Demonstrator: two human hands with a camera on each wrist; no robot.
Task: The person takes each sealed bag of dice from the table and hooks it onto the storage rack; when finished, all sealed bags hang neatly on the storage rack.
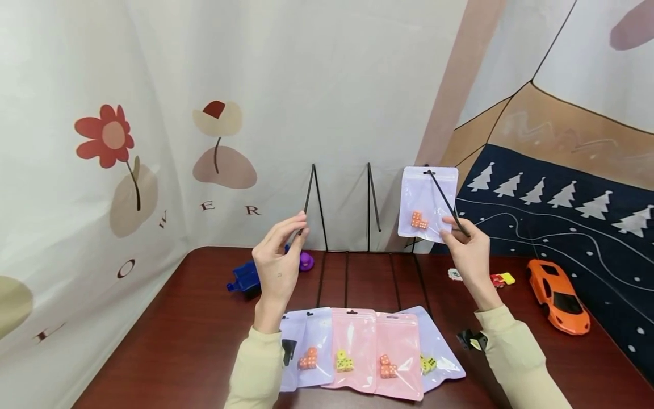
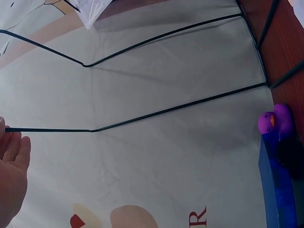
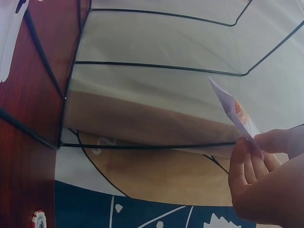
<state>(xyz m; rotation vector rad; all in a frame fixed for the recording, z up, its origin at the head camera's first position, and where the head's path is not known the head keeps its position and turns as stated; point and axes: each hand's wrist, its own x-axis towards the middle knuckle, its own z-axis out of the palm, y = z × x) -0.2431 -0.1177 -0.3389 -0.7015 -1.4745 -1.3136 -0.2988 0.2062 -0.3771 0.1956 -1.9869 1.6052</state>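
A: And here's the lilac pouch point(image 1: 420, 196), up on the right prong point(image 1: 445, 199) of the wire rack point(image 1: 370, 251), above the far edge of the surface point(image 1: 194, 329); the wire appears to run through the slot in its top edge, well back near the bend!

B: Right hand point(image 1: 471, 255) on it, low down; thumb and fingers pinch the lower right corner, well apart from that slot; the orange dice point(image 1: 419, 221) sit inside, left of the grip.

A: And the left hand point(image 1: 277, 261)?

B: Pinching too, but on wire; thumb and fingertips meet round the front end of the left prong point(image 1: 308, 196); the middle prong point(image 1: 374, 196) stands bare between the two.

A: So how do you play this well?

B: Lightly, I'd say; the left pinch serves best as an anchor, so the rack doesn't tip; the right should ease the corner down, straighten the pouch, then let go without a tug; a hard pull could strain the slot.

A: That right prong's front end is just beside the right hand; I can't tell if they touch; a careless release could knock it!

B: Neat exit, then; the pink pouch point(image 1: 353, 335) lies in an overlapping row toward the near edge.
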